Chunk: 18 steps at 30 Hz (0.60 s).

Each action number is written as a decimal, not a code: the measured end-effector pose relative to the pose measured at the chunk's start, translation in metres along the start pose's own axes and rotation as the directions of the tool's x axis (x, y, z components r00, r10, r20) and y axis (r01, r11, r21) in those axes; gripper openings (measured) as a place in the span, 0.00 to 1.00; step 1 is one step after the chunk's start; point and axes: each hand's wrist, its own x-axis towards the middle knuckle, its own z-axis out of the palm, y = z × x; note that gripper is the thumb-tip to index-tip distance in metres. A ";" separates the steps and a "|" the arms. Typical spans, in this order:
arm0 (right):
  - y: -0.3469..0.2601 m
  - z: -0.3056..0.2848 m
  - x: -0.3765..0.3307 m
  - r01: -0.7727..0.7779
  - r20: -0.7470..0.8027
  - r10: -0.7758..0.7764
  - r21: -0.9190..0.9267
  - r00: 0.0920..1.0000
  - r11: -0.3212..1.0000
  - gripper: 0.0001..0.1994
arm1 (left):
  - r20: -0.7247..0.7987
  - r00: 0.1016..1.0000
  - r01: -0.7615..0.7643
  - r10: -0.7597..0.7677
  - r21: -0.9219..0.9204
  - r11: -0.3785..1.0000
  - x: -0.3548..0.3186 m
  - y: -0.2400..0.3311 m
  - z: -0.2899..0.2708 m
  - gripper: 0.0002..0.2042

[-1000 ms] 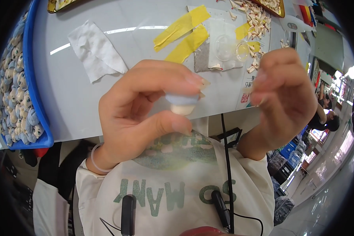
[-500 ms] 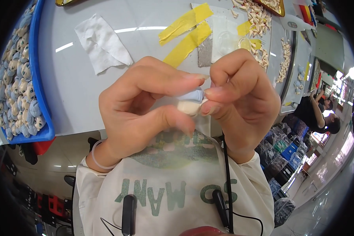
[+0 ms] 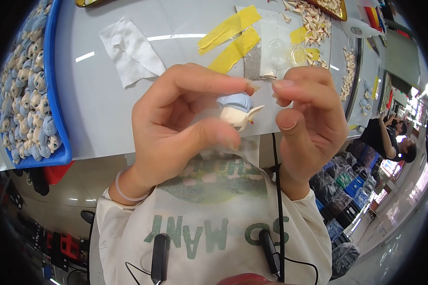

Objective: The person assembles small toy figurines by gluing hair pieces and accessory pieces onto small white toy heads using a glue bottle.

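Observation:
Between the thumb and fingers of my left hand [image 3: 164, 111] is a small doll head [image 3: 233, 115] with pale blue hair and a cream face. A pointed cream ear [image 3: 255, 111] sticks out from its right side, with a small red bit below it. My right hand [image 3: 316, 109] is just to the right of the head, apart from it. Its thumb and fingers are spread, with nothing visible between them. A single loose ear piece [image 3: 269, 75] lies on the table beyond the hands.
A blue tray [image 3: 58, 95] full of similar doll heads stands at left. A white cloth [image 3: 132, 53], yellow tape strips [image 3: 233, 50] and a clear round dish [image 3: 277, 53] lie ahead. Loose ear pieces [image 3: 317, 26] are heaped at far right. Another person [image 3: 385, 137] is at right.
My right thumb and fingers have come off the doll head and opened, moving right. The ear on its side now shows. My left hand still holds the head.

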 end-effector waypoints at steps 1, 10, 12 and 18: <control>0.001 -0.001 -0.001 0.011 0.015 -0.011 0.002 1.000 1.000 0.18 | -0.005 0.999 0.032 -0.032 -0.008 0.999 0.000 0.001 0.001 0.26; -0.009 -0.007 -0.001 0.102 0.257 -0.029 -0.277 0.966 0.955 0.21 | 0.036 0.996 0.087 -0.084 -0.097 0.991 -0.007 -0.006 0.004 0.34; -0.009 -0.011 -0.007 0.090 0.241 -0.039 -0.205 0.970 0.975 0.24 | 0.081 0.993 0.087 -0.085 -0.025 0.996 -0.008 -0.005 0.004 0.39; -0.007 -0.090 -0.022 -0.111 -0.133 0.063 -0.391 0.989 0.914 0.16 | 0.102 0.995 -0.026 0.001 0.245 0.969 -0.005 -0.003 0.017 0.37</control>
